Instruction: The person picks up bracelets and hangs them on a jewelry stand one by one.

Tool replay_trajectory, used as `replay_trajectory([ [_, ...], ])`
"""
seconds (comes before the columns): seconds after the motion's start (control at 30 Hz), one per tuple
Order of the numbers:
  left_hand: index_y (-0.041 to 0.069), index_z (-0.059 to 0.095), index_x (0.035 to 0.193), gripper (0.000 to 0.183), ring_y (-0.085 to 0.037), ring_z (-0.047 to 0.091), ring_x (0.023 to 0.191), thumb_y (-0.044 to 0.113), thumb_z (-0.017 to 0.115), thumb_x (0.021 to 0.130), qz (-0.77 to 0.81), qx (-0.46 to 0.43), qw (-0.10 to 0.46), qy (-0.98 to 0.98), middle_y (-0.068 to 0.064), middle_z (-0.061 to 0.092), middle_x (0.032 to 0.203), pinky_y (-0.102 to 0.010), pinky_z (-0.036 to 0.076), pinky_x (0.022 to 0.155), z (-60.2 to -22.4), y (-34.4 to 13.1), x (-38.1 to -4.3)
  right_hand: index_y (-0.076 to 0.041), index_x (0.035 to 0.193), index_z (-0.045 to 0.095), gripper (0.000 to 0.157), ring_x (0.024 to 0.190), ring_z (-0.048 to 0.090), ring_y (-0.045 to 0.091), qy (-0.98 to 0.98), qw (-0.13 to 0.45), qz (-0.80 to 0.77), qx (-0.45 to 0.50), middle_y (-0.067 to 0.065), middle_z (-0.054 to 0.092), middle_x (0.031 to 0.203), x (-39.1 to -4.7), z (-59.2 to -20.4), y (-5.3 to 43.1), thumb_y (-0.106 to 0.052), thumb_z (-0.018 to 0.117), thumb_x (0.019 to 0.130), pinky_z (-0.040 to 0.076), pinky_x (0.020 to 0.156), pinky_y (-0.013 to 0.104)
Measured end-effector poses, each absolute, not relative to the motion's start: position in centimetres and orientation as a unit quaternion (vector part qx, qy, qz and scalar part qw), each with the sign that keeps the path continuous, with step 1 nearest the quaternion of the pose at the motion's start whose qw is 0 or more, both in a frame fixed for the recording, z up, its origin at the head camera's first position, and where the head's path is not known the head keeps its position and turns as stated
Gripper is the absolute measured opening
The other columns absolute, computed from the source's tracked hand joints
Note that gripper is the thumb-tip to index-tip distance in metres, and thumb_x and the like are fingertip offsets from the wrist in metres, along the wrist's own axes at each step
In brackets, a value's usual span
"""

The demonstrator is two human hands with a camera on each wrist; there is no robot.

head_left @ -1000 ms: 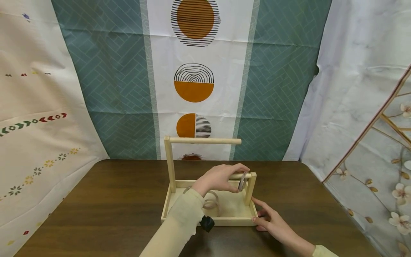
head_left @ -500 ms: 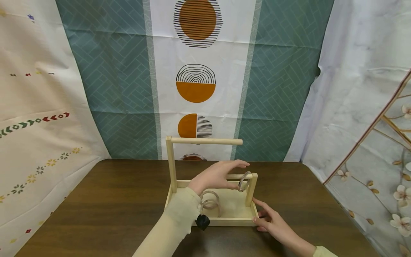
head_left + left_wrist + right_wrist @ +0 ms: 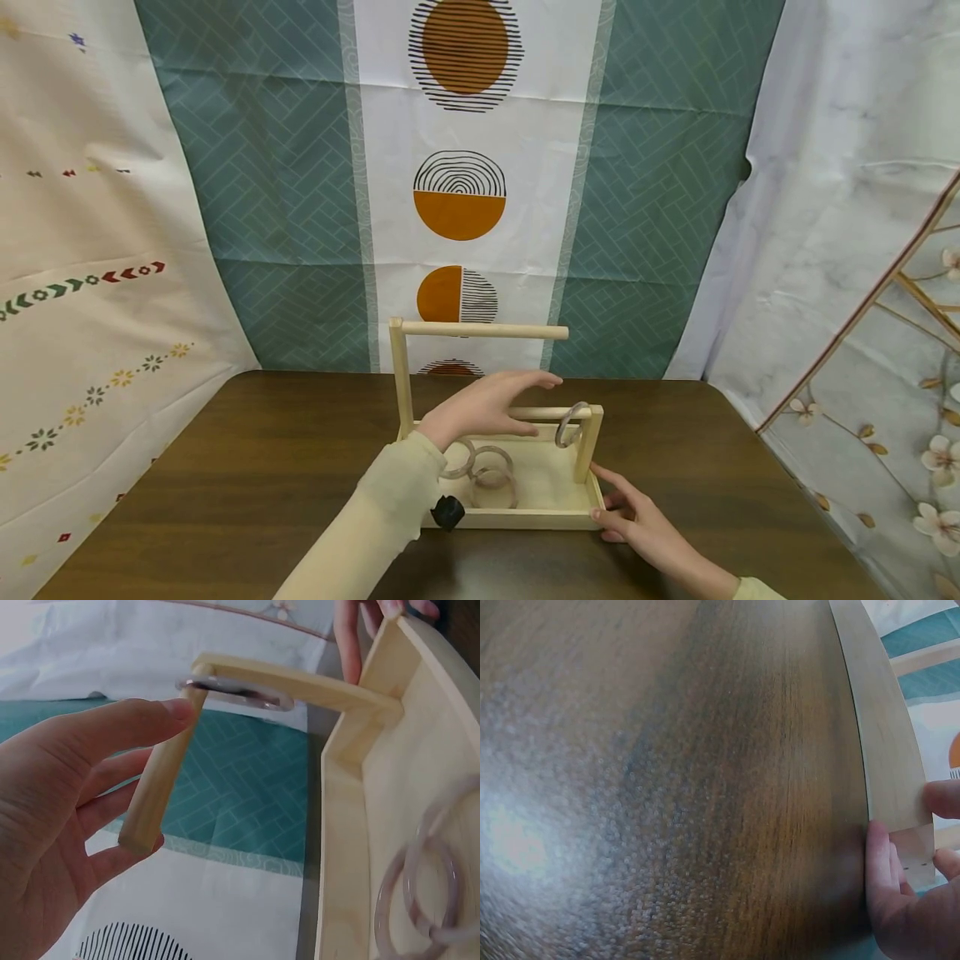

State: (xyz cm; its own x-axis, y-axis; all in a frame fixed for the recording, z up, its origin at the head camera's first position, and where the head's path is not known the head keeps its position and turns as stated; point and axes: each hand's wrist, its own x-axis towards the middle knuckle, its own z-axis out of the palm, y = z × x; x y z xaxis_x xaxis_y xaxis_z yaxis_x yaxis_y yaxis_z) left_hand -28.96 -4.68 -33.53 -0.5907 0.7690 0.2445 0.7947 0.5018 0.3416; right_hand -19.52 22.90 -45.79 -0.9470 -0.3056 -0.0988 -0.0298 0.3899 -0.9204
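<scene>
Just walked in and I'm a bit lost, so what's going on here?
A person's right hand holds a corner of the wooden tray. One ring hangs on the lower bar, near its post. The left hand is spread around that bar, holding no ring. More rings lie in the tray; the upper bar carries none.

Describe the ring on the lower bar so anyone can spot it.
On the brown table, find the pale wooden tray, then its shorter post. The lower bar runs from that post's top; the ring hangs round it near the post. The other rings lie in the tray; only this one hangs.
</scene>
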Motion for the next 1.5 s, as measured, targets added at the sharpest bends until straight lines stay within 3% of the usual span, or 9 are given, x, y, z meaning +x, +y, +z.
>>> replay_trajectory([
  [0.47,0.022,0.034,0.152,0.079,-0.017,0.054,0.133,0.026,0.077,0.086,-0.199,-0.429,0.033,-0.880,0.002,0.059,0.142,-0.038,0.044,0.110,-32.6,-7.2,-29.0,-0.005,0.156,0.024,0.073,0.094,0.062,0.023,0.821,0.132,-0.547,-0.101,0.022,0.055,0.113,-19.5,-45.7,22.9,-0.020,0.063,0.096,0.060,0.077,0.036],
  [1.17,0.021,0.027,0.154,0.088,-0.019,0.053,0.134,0.036,0.078,0.084,-0.188,-0.402,-0.018,-0.896,0.004,0.058,0.143,-0.039,0.044,0.110,-32.9,-9.9,-29.8,-0.006,0.157,0.022,0.073,0.093,0.062,0.021,0.820,0.134,-0.545,-0.110,0.020,0.053,0.112,-19.5,-45.9,23.0,-0.020,0.061,0.097,0.060,0.077,0.034],
  [1.5,0.016,0.032,0.153,0.083,-0.023,0.052,0.135,0.029,0.078,0.085,-0.186,-0.408,-0.040,-0.893,-0.004,0.060,0.141,-0.043,0.040,0.114,-34.0,-11.3,-30.2,-0.006,0.156,0.023,0.073,0.093,0.063,0.022,0.822,0.131,-0.545,-0.105,0.020,0.055,0.111,-19.5,-45.8,22.9,-0.020,0.062,0.097,0.060,0.076,0.035],
])
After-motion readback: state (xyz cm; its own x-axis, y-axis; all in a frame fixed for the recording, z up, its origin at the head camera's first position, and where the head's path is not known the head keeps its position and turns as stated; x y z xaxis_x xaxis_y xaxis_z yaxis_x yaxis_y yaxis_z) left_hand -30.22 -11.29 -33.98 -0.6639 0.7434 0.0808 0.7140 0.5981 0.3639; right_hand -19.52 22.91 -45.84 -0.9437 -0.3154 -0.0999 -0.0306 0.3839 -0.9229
